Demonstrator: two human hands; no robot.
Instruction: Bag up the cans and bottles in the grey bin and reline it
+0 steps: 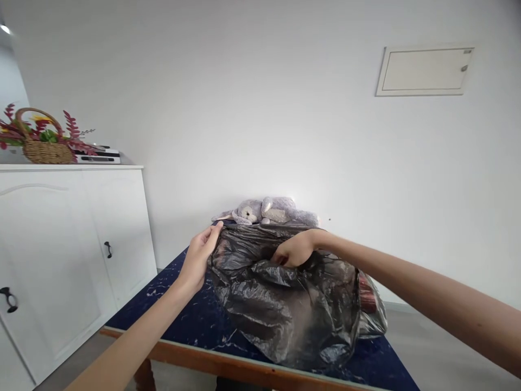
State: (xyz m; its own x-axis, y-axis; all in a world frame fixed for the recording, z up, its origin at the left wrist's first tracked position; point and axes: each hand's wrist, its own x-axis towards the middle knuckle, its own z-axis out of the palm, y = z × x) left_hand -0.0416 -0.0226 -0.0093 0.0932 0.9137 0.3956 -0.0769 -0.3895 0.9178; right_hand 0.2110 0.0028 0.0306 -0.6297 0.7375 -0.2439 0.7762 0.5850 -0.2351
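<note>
A large black plastic bag (285, 304), bulging with things inside, lies on a dark blue marbled table (191, 320). My left hand (198, 255) pinches the bag's upper left rim between thumb and fingers. My right hand (293, 251) reaches across from the right, its fingers curled down into the crumpled plastic at the bag's mouth. Something reddish (367, 296) shows through the thin plastic at the bag's right side. What lies inside is otherwise hidden.
A grey plush toy (266, 212) lies at the table's far end against the white wall. A white cupboard (61, 255) stands at the left, with a wicker flower basket (43, 144) on top. The table's wooden front edge (228, 366) is close to me.
</note>
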